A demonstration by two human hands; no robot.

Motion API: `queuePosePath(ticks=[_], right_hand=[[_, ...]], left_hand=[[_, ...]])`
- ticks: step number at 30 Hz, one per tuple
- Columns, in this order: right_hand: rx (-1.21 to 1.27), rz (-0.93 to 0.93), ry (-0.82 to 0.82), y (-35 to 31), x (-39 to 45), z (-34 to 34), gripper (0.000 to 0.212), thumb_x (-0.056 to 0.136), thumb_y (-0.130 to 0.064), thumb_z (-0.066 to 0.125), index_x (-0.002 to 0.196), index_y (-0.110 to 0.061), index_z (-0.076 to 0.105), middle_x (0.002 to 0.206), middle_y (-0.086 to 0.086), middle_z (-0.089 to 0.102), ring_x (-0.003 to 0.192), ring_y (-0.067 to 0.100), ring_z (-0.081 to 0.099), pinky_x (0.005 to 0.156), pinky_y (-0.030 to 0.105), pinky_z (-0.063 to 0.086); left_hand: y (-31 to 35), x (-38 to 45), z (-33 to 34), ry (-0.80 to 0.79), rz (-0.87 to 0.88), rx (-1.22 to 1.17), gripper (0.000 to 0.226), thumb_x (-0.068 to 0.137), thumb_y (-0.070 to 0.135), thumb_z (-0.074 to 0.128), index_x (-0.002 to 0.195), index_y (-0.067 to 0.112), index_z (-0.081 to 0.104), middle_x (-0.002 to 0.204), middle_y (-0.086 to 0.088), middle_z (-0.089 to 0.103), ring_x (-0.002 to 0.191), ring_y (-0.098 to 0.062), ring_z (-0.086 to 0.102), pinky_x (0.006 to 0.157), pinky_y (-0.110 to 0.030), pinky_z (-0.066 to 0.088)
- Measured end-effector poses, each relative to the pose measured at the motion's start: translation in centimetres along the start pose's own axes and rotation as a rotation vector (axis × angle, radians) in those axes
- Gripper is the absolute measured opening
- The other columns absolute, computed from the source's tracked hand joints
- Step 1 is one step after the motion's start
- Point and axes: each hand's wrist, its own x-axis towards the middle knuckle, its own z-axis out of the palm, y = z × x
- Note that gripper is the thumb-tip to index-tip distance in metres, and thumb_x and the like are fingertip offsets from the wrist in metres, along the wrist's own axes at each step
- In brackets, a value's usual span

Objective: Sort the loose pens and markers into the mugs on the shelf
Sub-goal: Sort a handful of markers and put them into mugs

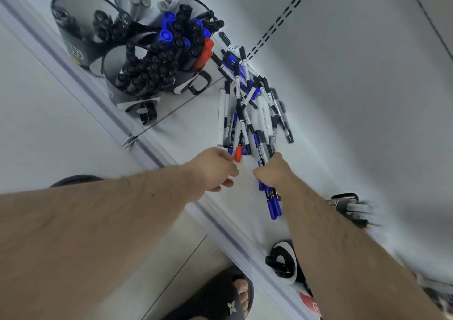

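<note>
Right hand (270,172): fingers curled tight round a small bundle of blue markers (273,203). Blue caps stick out below the fist; the other ends run up out of it into the loose pile.

Left hand (215,170): fingers bent inward, tips drawn together at the near edge of the pile, just beside an orange-capped marker (238,153). Cannot tell whether the tips actually pinch it.

Loose pile of pens and markers (250,104) lies on the white shelf (191,128), fanning away beyond both sets of fingertips. Mostly white barrels, with black and blue caps, crossed over one another.

Past the pile, further from the fingers and toward the left hand's side: a cluster of dark mugs. Front mug (137,82) packed with black-capped markers. Mug behind it (188,40) holds blue, black and red caps. A third mug (78,28) at the far left edge holds a few black ones.

Behind the right wrist, another mug (284,263) stands at the shelf's edge, partly hidden by the forearm.

Below the shelf, a foot in a black slipper (220,295) on the floor.
</note>
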Motion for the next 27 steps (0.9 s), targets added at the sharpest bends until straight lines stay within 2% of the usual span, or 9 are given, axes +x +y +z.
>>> queuePosePath(ticks=[3,6,8,11,15,20,22,25,27], right_hand=[[0.234,0.068,-0.069,0.2,-2.0,-0.2,0.030,0.074,0.000,0.059,0.100,-0.008,0.047,0.078,0.008,0.049,0.060,0.017,0.047,0.047,0.023,0.038],[0.382,0.118,-0.150,1.3,-4.5,-0.7,0.015,0.071,0.003,0.059,0.083,-0.004,0.052,0.076,0.014,0.052,0.063,0.026,0.050,0.055,0.030,0.048],[0.363,0.108,-0.184,1.8,-6.2,-1.7,0.016,0.070,0.002,0.060,0.084,-0.003,0.054,0.077,0.015,0.054,0.067,0.028,0.053,0.061,0.034,0.051],[0.302,0.060,-0.197,2.2,-9.0,-4.1,0.015,0.072,0.003,0.058,0.079,-0.007,0.049,0.075,0.012,0.052,0.064,0.025,0.050,0.054,0.027,0.045],[0.370,-0.004,-0.265,2.3,-13.3,-6.5,0.022,0.074,0.007,0.054,0.077,-0.012,0.042,0.074,0.010,0.046,0.061,0.021,0.044,0.050,0.025,0.043],[0.531,-0.073,-0.346,2.3,-16.8,-6.8,0.026,0.074,0.011,0.052,0.075,-0.013,0.041,0.076,0.011,0.045,0.063,0.021,0.045,0.050,0.027,0.044],[0.549,-0.053,-0.327,2.2,-17.4,-6.2,0.022,0.074,0.010,0.051,0.079,-0.010,0.045,0.076,0.011,0.047,0.063,0.021,0.046,0.049,0.025,0.043],[0.667,-0.017,-0.237,1.9,-17.5,-5.0,0.018,0.073,0.008,0.051,0.081,-0.008,0.050,0.075,0.011,0.047,0.062,0.021,0.044,0.049,0.025,0.041],[0.791,0.026,-0.213,1.6,-17.3,-4.4,0.016,0.074,0.007,0.050,0.078,-0.007,0.052,0.071,0.011,0.047,0.060,0.022,0.045,0.050,0.026,0.042]], left_hand=[[-0.6,-0.6,-0.7,0.025,-0.007,0.002,0.026,0.090,0.012,0.062,0.115,0.020,0.057,0.106,-0.002,0.067,0.079,-0.012,0.068,0.071,-0.028,0.053],[-1.2,-1.3,-0.8,0.035,-0.021,0.015,0.030,0.091,0.012,0.061,0.120,0.019,0.056,0.105,-0.002,0.066,0.081,-0.013,0.069,0.071,-0.028,0.054],[-1.3,-1.9,-0.4,0.031,-0.028,0.022,0.030,0.091,0.012,0.060,0.119,0.018,0.057,0.105,-0.003,0.067,0.080,-0.013,0.068,0.070,-0.028,0.054],[-1.1,-3.1,0.4,0.006,-0.041,0.022,0.026,0.091,0.013,0.061,0.116,0.020,0.058,0.106,-0.003,0.068,0.082,-0.013,0.069,0.074,-0.029,0.055],[-0.7,-5.1,2.3,-0.037,-0.061,-0.079,0.014,0.096,0.018,0.056,0.109,0.017,0.060,0.103,-0.003,0.069,0.081,-0.016,0.067,0.075,-0.032,0.055],[-0.3,-5.5,4.6,-0.192,-0.126,-0.513,0.033,0.098,0.048,0.050,0.111,0.018,0.059,0.101,-0.010,0.064,0.104,-0.023,0.065,0.091,-0.039,0.053],[0.4,-5.4,5.3,-0.254,-0.104,-0.646,0.032,0.101,0.044,0.047,0.105,0.018,0.064,0.099,-0.012,0.066,0.094,-0.022,0.067,0.100,-0.040,0.047],[1.0,-5.1,6.0,-0.210,-0.066,-0.594,0.029,0.104,0.030,0.044,0.109,0.011,0.065,0.105,-0.009,0.072,0.094,-0.025,0.066,0.095,-0.038,0.053],[0.8,-4.8,5.7,-0.195,-0.049,-0.525,0.035,0.103,0.038,0.044,0.119,0.013,0.062,0.108,-0.005,0.071,0.102,-0.024,0.065,0.092,-0.042,0.052]])
